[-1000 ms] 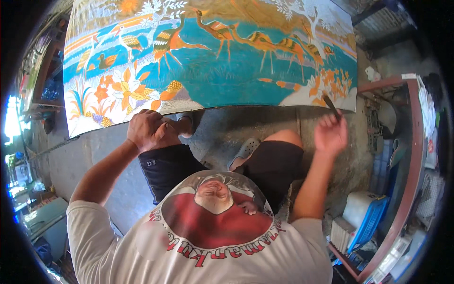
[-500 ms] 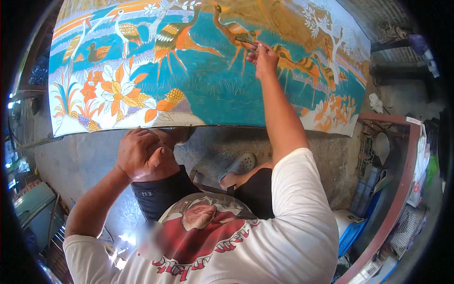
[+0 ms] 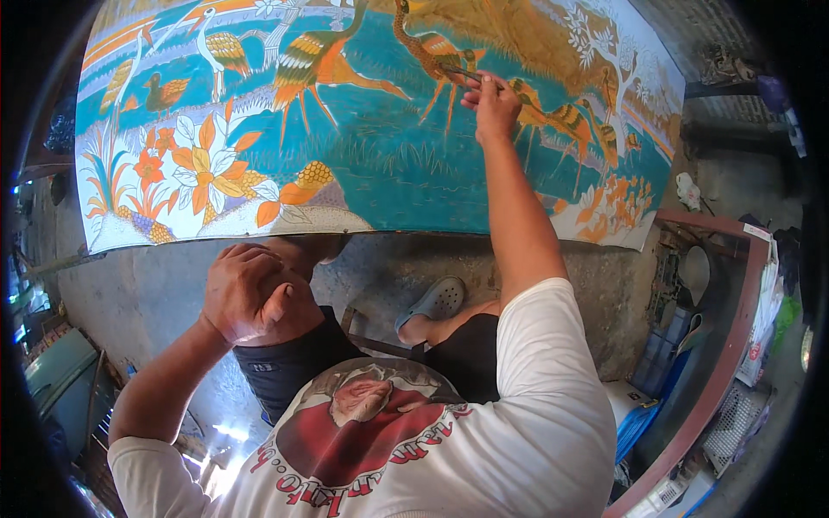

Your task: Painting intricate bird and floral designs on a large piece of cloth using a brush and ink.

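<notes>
A large painted canvas [image 3: 406, 186] spreads out ahead of me, showing birds, flowers and teal water. My right hand [image 3: 498, 105] reaches over its upper middle and pinches a thin paintbrush [image 3: 460, 72]. The brush tip points left, at the brown body of a painted long-necked bird [image 3: 423, 52]. Whether the tip touches the surface, I cannot tell. Just below the canvas's lower edge, my left hand [image 3: 249, 293] rests on my bent knee with its fingers curled in. Nothing shows in that hand.
A reddish-brown frame [image 3: 734, 345] stands at the right, with blue folders [image 3: 639, 432] and a white perforated basket [image 3: 734, 423] near it. My foot in a grey clog [image 3: 439, 300] is on the concrete floor [image 3: 164, 285]. A greenish box [image 3: 65, 371] sits at lower left.
The view has shifted slightly. My right hand and the paintbrush have moved a little lower along the painted bird's body. The left hand stays on the knee.
</notes>
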{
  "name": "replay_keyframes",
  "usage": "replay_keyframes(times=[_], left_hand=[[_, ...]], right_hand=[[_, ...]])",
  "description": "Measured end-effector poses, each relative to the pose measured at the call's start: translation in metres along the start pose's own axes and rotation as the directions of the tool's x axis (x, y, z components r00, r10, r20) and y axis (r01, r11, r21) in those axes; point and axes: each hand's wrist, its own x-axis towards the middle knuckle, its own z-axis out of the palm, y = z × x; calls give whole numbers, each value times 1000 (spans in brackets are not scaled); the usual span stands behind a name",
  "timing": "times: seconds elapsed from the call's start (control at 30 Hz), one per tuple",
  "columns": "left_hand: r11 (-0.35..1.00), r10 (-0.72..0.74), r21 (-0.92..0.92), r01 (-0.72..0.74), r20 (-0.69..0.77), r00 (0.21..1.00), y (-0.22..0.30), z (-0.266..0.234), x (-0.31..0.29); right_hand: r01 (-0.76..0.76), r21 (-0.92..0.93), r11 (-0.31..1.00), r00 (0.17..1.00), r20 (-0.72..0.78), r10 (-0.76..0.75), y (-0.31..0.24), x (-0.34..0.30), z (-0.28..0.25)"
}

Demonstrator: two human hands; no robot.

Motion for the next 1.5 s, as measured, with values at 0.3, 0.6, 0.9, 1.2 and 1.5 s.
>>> replay_keyframes(times=[0.3,0.6,0.9,1.2,1.5], left_hand=[[1000,-1,-1,1,-1,1000,3,1,2],[1000,6,7,-6,-38,999,2,3,3],[1000,8,13,-8,-11,1000,2,4,-1],[1000,10,18,-10,3,1000,5,1,5],[1000,-17,1,17,20,1000,5,0,4]], right_hand=[[10,-115,993,998,55,-4,7,0,-9],[61,-88,994,996,75,-54,-1,-2,-16],[100,-147,984,984,159,-76,2,0,-26],[77,-237,969,979,204,-28,-3,-1,-23],[111,-189,976,978,195,-74,-2,5,-33]])
